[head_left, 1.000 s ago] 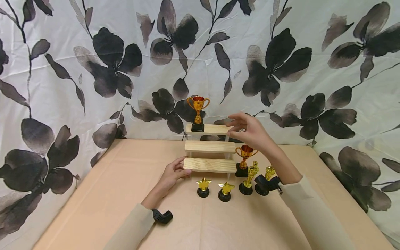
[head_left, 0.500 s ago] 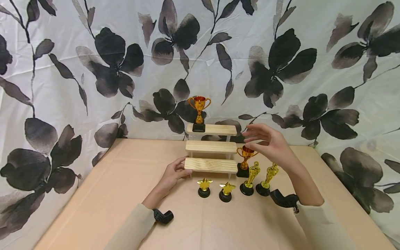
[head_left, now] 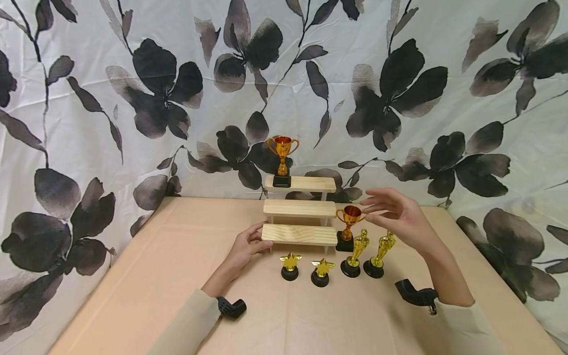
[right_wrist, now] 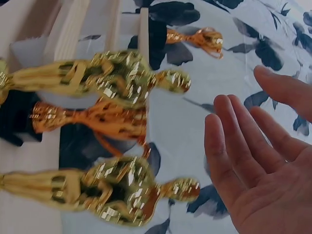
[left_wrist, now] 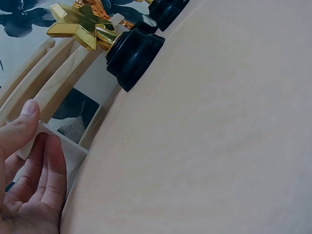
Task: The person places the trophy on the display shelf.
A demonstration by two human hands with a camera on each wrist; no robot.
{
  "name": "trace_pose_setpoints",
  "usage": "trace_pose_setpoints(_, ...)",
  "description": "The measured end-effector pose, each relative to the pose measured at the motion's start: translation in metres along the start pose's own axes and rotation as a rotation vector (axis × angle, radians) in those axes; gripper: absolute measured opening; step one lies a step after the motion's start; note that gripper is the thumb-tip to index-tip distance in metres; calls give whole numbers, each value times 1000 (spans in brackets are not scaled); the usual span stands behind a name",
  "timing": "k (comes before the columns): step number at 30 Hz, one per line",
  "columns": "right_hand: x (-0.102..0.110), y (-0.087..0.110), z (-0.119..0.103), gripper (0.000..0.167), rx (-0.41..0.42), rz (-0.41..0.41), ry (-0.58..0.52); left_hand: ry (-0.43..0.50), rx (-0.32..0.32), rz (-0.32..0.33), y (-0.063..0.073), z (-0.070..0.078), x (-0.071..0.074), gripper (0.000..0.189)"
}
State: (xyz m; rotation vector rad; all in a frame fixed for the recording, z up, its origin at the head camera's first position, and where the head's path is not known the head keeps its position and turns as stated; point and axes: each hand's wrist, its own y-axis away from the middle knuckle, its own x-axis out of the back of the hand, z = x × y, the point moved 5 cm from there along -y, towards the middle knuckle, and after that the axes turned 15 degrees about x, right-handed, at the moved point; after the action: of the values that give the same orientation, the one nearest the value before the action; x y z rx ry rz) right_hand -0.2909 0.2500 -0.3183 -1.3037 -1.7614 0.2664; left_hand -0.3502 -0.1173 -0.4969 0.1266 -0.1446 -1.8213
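On the peach tabletop [head_left: 177, 266] stands a three-tier pale wooden rack [head_left: 299, 209]. Orange-gold two-handled cup [head_left: 282, 148]: top tier, left end. Second orange-gold cup [head_left: 349, 217]: right of rack. Two gold star trophies [head_left: 290, 263]: before rack. Two gold human-figure trophies [head_left: 358, 246]: right of stars.

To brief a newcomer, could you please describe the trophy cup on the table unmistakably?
Find the wooden shelf on the table. Beside its right end stands an orange-gold cup. Unlike the gold figurines nearby, it has two handles; unlike its twin on the top tier, it stands on the table.
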Motion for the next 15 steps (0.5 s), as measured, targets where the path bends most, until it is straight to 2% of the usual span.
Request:
trace_pose_setpoints(7,7,15,13,40,-19,-2,15,-6,7,10,1,0,0,74)
trace_pose_setpoints(15,10,23,21,38,-23,-20,-36,3,3,10,1,0,-1,74)
